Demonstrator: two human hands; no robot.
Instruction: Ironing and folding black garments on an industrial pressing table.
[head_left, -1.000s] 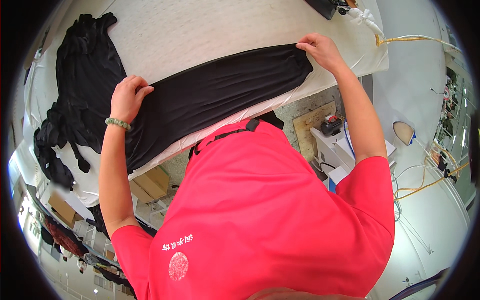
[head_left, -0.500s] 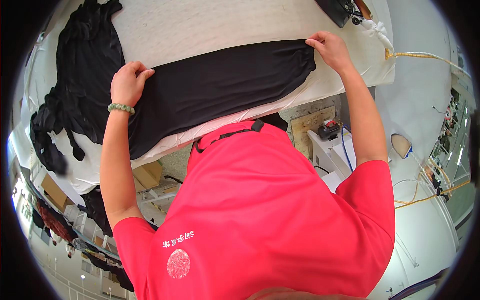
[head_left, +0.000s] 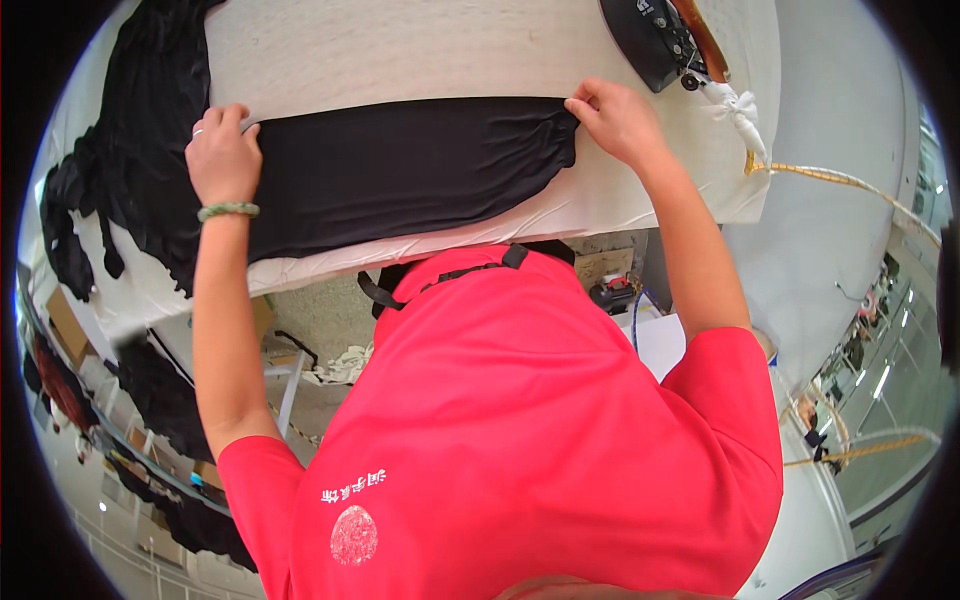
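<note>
A black garment lies across the pale padded table, loosely heaped at the left. Its long sleeve is spread flat toward the right and ends in a gathered cuff. My left hand is closed on the sleeve's far edge near the heap, with a green beaded bracelet on the wrist. At the cuff's far corner, my right hand pinches the fabric between thumb and fingertips.
On the table's far right rests a dark iron with a brown handle. A white-wrapped cord and a yellowish hose run from it over the right edge. The table's near edge borders my body; dark cloths hang lower left.
The view has shifted, so the table and iron sit farther left. Both hands keep their grips on the sleeve. The sleeve's near edge at the left now lies straighter along the table edge.
</note>
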